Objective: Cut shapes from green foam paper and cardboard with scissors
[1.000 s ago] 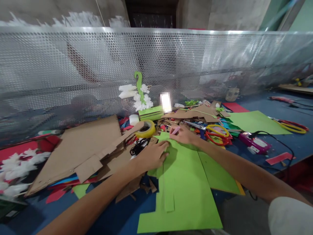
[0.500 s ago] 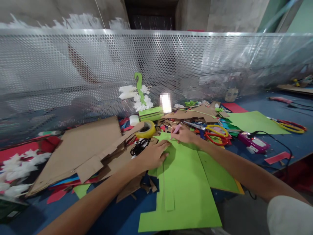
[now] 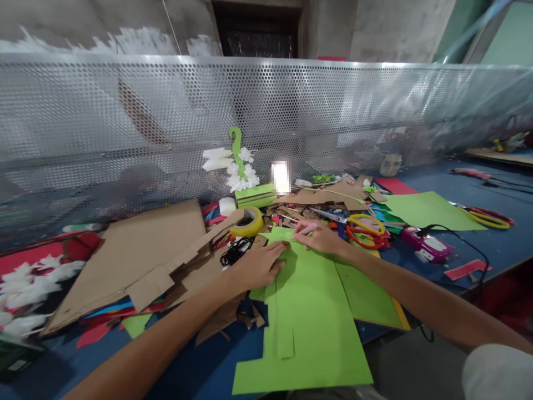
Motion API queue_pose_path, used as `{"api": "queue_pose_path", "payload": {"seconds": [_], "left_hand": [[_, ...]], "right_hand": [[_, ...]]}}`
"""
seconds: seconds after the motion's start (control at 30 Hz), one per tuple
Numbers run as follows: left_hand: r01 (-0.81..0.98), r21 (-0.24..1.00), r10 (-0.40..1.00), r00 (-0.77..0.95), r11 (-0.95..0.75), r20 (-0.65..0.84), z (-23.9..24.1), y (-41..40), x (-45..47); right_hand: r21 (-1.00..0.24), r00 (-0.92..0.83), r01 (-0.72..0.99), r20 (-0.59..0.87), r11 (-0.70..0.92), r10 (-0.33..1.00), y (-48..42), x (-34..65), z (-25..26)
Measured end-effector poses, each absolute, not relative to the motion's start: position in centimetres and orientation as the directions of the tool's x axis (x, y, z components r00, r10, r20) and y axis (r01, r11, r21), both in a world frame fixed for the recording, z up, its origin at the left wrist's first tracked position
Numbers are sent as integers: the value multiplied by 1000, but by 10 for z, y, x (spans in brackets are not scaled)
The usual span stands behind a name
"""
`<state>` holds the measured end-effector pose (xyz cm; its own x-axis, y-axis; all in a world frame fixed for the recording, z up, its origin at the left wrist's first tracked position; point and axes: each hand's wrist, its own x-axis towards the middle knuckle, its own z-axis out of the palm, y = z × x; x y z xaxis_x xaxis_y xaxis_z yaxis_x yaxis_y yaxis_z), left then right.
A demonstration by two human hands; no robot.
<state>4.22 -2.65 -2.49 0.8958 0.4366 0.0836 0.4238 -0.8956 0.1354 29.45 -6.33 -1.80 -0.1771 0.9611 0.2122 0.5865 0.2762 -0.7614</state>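
A large light-green paper sheet (image 3: 310, 328) with cut notches lies in front of me on the blue table (image 3: 200, 372). My left hand (image 3: 258, 265) rests flat on the sheet's upper left part, fingers stretched out and pressing it down. My right hand (image 3: 322, 238) is closed around a pink pen (image 3: 307, 228), its tip at the sheet's top edge. A second green sheet (image 3: 368, 297) lies under my right forearm.
Brown cardboard pieces (image 3: 141, 255) spread to the left, with a yellow tape roll (image 3: 249, 221) and black cord (image 3: 235, 250) beside them. Red and yellow scissors (image 3: 366, 230), a purple glue gun (image 3: 425, 244) and another green sheet (image 3: 425, 209) lie right. A perforated metal screen (image 3: 266, 122) stands behind.
My right hand with the pink pen has shifted slightly along the sheet's top edge, the pen lying flatter now. My left hand stays pressed on the paper.
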Motion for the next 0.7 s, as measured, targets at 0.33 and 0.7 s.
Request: {"api": "queue_pose_path", "payload": {"seconds": [0.33,0.7], "left_hand": [[409,145,424,900,-901,98,-28,-25,41],[412,136,425,901,-901,87,-24,-25,42]], "right_hand": [[-716,-164,631,252,297,954,-64,292,-20],[-730,-164,617,244,293,956,-67,290,-16]]}}
